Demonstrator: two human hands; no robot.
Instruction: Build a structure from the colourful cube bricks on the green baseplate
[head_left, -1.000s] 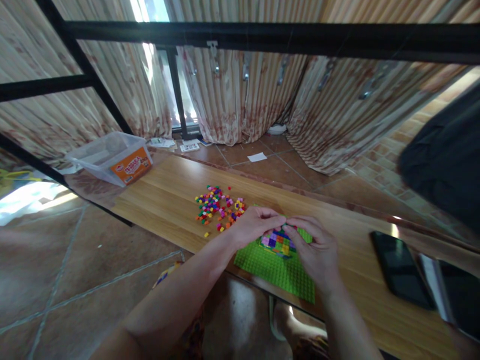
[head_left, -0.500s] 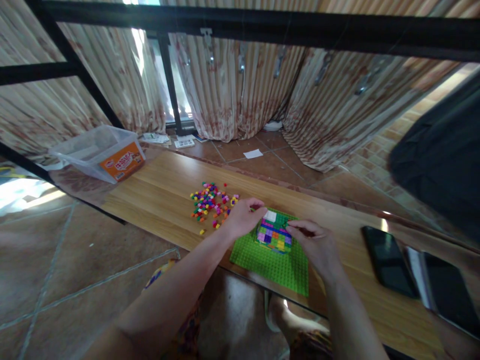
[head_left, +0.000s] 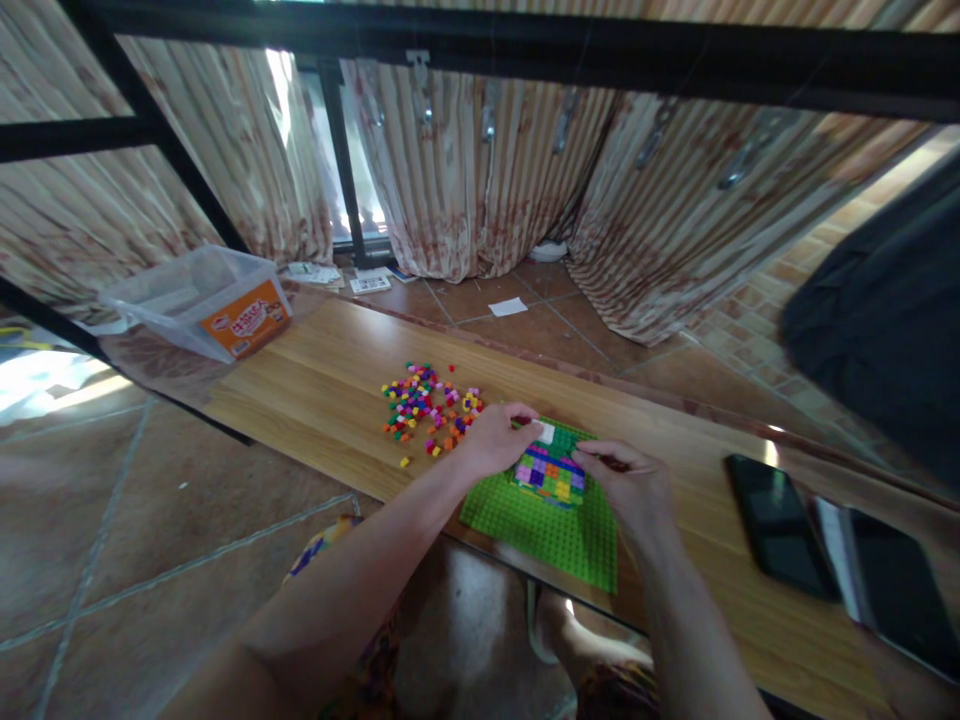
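A block build of many colours [head_left: 551, 475] stands on the green studded baseplate [head_left: 540, 540] near the table's front edge. At its back left corner is a white piece [head_left: 547, 433]. My left hand [head_left: 501, 438] is at that corner, its thumb and fingertips bent together by the white piece; whatever they pinch is too small to make out. On the build's right side, my right hand [head_left: 622, 478] has thumb and forefinger closed at the edge, and I cannot see clearly what lies between them. Loose small bricks [head_left: 420, 400] are scattered left of the baseplate.
A clear plastic bin [head_left: 202, 300] with an orange label stands at the table's left end. Two dark phone-like devices lie to the right, a nearer one [head_left: 780, 525] and a farther one [head_left: 900, 580]. A black metal rail [head_left: 525, 55] crosses above, before the curtains.
My left hand has shifted slightly right and down, over the white piece's edge. My right hand stays almost where it was, beside the build.
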